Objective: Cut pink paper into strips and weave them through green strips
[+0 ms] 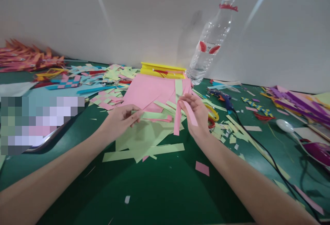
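My left hand [121,118] pinches the end of a light green paper strip [152,115] that lies flat over a pile of green strips [139,142]. My right hand [196,115] grips pink paper strips [177,118] that hang down from its fingers. Both hands hover just in front of a large pink paper sheet [149,90] on the green table [154,190].
A clear plastic bottle [212,39] stands at the back against the white wall. Yellow paper [162,70] lies behind the pink sheet. A blue glue gun [223,97] with a black cable, yellow-handled scissors [213,115] and purple strips [296,103] lie right. Woven paper pieces [67,82] lie left.
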The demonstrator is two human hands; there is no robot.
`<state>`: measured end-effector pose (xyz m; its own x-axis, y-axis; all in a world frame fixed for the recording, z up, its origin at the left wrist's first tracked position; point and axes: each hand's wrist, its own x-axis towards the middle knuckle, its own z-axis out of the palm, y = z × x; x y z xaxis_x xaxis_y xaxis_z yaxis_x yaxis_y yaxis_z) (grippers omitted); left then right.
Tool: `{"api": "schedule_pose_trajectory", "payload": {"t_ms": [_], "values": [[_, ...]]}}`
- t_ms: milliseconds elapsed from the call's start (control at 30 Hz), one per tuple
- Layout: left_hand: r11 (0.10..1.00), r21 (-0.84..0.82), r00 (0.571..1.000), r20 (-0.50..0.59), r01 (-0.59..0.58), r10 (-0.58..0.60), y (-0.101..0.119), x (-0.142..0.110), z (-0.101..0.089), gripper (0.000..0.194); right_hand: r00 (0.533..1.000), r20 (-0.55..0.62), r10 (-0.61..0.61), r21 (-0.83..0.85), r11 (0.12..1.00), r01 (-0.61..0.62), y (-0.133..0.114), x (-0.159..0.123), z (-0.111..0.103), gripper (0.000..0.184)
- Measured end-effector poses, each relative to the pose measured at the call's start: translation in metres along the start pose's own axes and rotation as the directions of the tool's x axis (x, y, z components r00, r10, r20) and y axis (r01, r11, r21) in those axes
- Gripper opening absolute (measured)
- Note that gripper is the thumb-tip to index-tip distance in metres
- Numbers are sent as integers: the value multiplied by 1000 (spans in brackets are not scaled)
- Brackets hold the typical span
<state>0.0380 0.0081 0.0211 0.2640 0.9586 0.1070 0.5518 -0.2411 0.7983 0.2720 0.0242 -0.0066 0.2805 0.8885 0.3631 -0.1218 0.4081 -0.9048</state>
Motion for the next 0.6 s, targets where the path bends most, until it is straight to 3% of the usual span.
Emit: {"api": "schedule_pose_trajectory", "payload": {"t_ms": [200,367,600], "values": [[996,-11,992,91,-92,93,2,-3,-2,27,984,-96,147,157,979,-131,4,4,-1,25],[996,-21,985,141,-92,94,6,-6,1,23,978,-93,184,202,966,-163,6,7,-1,22],[997,-58,979,194,-51,61,-1,-5,4,25,988,-71,140,85,987,-134,3,2,1,19]]}}
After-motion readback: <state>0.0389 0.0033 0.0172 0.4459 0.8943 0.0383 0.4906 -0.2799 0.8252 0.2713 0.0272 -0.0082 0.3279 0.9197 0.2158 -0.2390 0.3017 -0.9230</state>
